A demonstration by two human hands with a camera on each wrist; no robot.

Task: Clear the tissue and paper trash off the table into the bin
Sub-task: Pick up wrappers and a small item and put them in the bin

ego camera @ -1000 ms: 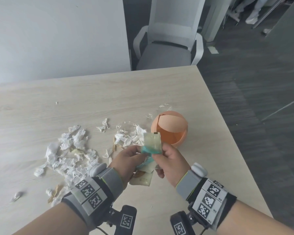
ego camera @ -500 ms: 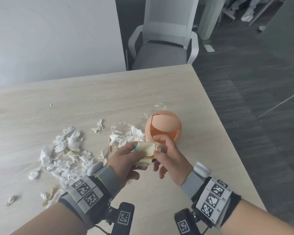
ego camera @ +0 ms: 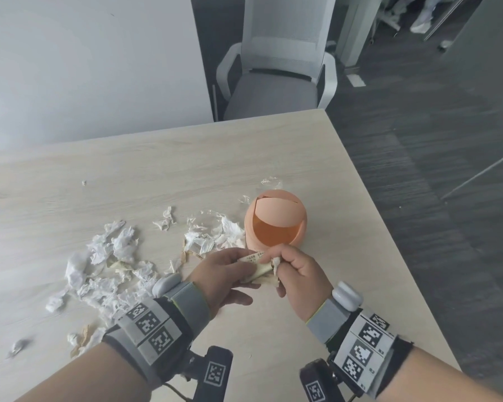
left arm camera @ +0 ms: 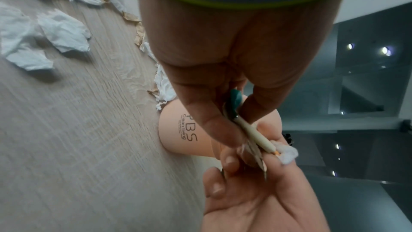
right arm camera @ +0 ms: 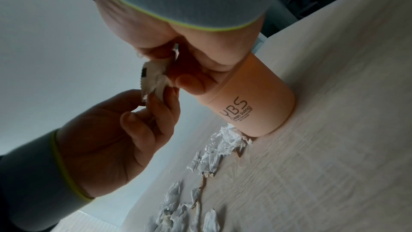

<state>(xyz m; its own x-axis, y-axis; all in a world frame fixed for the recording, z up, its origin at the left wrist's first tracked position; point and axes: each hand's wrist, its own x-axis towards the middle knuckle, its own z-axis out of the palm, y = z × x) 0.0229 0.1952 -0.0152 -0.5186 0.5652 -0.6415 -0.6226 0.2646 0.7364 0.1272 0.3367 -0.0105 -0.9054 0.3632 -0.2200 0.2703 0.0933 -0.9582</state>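
Nearest to me, the left hand (ego camera: 221, 271) and the right hand (ego camera: 298, 274) meet just above the surface (ego camera: 288, 329), each pinching the same folded paper scrap (ego camera: 257, 271). The scrap is cream, flattened and layered, with small print on its upper face; the left wrist view shows a teal piece (left arm camera: 233, 105) at one end between the left thumb and fingers. I also see a small white tissue wad (ego camera: 276, 264) gripped in the right fingertips against the scrap.

Just beyond the hands stands the bin (ego camera: 275, 224), a peach cylinder with a domed swing lid tipped inward; its opening shows only orange interior, and I cannot tell whether anything lies inside.

To the left, torn white tissue pieces (ego camera: 114, 265) and tan paper bits lie scattered across the surface, some touching the bin's base. Clear film scraps (ego camera: 269, 182) lie behind the bin. Farther off stands a grey chair (ego camera: 276, 82).
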